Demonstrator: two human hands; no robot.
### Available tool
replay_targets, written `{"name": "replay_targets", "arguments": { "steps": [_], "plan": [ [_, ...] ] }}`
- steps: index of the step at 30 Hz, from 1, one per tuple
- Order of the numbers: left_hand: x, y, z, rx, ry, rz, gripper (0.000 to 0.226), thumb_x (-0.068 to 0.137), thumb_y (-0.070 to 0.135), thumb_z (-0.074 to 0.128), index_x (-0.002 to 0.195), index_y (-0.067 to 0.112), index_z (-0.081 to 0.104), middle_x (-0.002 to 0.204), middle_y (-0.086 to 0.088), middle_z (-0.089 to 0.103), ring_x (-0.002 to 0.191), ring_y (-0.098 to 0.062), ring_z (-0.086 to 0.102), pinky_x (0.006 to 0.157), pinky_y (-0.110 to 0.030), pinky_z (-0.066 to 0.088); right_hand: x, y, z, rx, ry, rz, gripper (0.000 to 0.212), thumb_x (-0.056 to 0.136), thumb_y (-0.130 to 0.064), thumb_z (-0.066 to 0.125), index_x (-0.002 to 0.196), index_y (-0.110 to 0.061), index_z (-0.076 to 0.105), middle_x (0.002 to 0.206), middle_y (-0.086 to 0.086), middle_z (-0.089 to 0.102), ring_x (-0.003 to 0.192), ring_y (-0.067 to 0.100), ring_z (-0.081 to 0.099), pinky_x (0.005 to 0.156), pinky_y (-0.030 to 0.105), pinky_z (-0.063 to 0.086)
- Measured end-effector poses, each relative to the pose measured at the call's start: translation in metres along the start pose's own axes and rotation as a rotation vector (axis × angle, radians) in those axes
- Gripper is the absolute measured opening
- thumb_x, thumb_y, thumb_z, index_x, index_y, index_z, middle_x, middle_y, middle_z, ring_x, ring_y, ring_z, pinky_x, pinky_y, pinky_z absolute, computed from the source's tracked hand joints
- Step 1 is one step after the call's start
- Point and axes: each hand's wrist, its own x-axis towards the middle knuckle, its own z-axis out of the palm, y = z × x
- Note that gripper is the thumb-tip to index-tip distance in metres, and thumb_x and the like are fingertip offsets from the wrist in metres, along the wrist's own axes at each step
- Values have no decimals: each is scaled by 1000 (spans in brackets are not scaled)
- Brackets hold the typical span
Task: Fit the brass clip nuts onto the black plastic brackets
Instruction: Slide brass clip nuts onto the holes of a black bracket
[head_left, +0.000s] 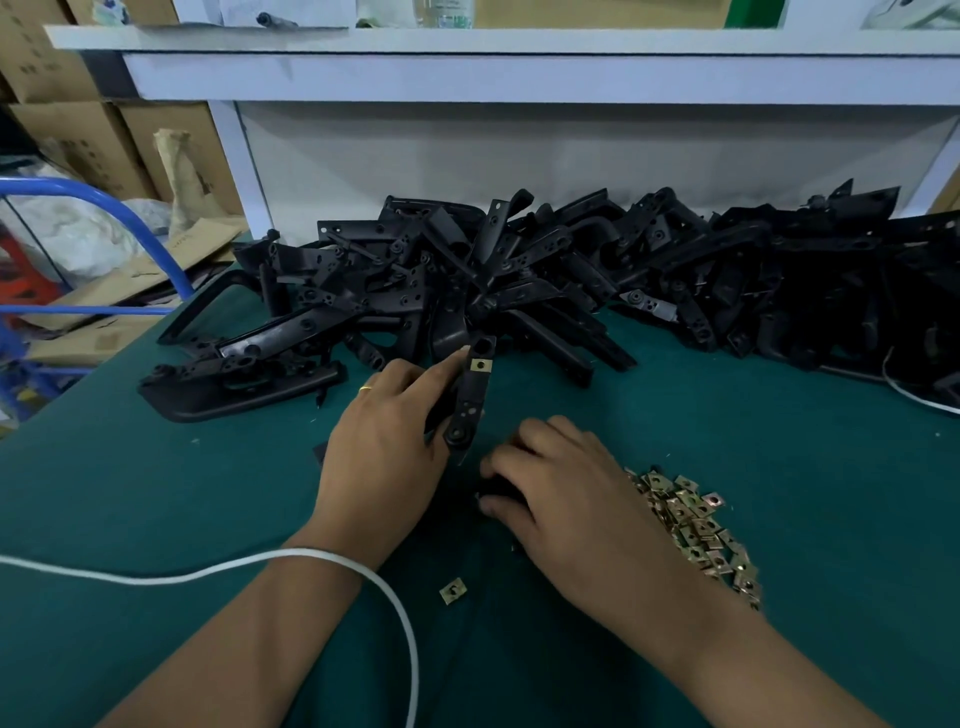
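Note:
My left hand (384, 441) grips a black plastic bracket (470, 400) and holds it upright over the green mat. A brass clip nut (480, 365) sits on the bracket near its top end. My right hand (556, 483) hovers low beside it with fingers curled over something dark and small; what it holds is hidden. A heap of loose brass clip nuts (696, 530) lies just right of that hand. One stray clip nut (453, 591) lies on the mat between my forearms.
A big pile of black brackets (519, 280) spreads across the back of the green mat (156, 493). A white cable (218, 569) crosses my left wrist. A white shelf frame (467, 73) stands behind; cardboard boxes (104, 130) and a blue rail (130, 218) sit at left.

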Motion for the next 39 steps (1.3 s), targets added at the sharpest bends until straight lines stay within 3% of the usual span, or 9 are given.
{"name": "replay_targets", "arguments": {
  "steps": [4,8,13,17,22,28,34,39],
  "plan": [
    [0,1,-2,-2,0,-18,60,94,28,73,147,41,48,111,8,56,97,-20,58,69,-41,54,-4,1,-3,54,-3,-15,14,100,-45,63,100,-34,54,101,-15,48,98,9,40,87,28,35],
    [-1,2,-3,0,-11,-4,61,94,29,73,148,42,46,111,8,55,96,-20,58,69,-42,54,-8,1,-4,256,57,36,16,104,-36,61,96,-35,48,92,-15,57,91,7,50,79,25,41],
    [-3,9,-7,-40,0,-1,67,91,19,73,149,40,46,113,7,56,97,-22,59,68,-41,53,-10,6,-16,841,266,204,7,102,-27,68,107,-30,64,98,-5,71,93,17,69,78,25,56],
    [-6,24,-12,-52,34,66,65,86,27,54,148,41,43,114,6,56,95,-21,58,64,-37,52,-8,5,-17,1098,357,224,13,101,-15,69,104,-27,74,98,3,78,89,23,75,74,26,61],
    [-7,29,-14,-62,59,56,67,83,27,50,150,36,47,114,4,57,95,-23,59,64,-36,51,-7,1,-19,1213,371,267,13,102,-22,65,99,-20,77,90,9,79,78,23,75,67,27,61],
    [-8,30,-14,-61,51,46,66,87,29,53,152,38,43,114,4,55,96,-21,58,65,-38,52,-5,-4,-19,1330,286,338,21,100,-29,67,89,-14,76,80,16,75,66,36,76,53,33,59],
    [-8,32,-16,-23,37,77,65,88,29,49,153,36,45,115,2,56,97,-22,56,63,-37,51,-4,-7,-21,1327,262,343,22,101,-26,67,87,-12,77,78,17,75,67,38,76,57,35,62],
    [-10,38,-17,74,61,81,63,91,27,57,153,31,47,112,-1,57,95,-24,56,61,-35,48,-7,-9,-21,1357,283,383,22,101,-24,67,88,-10,78,83,19,78,74,38,78,65,36,65]
  ]
}}
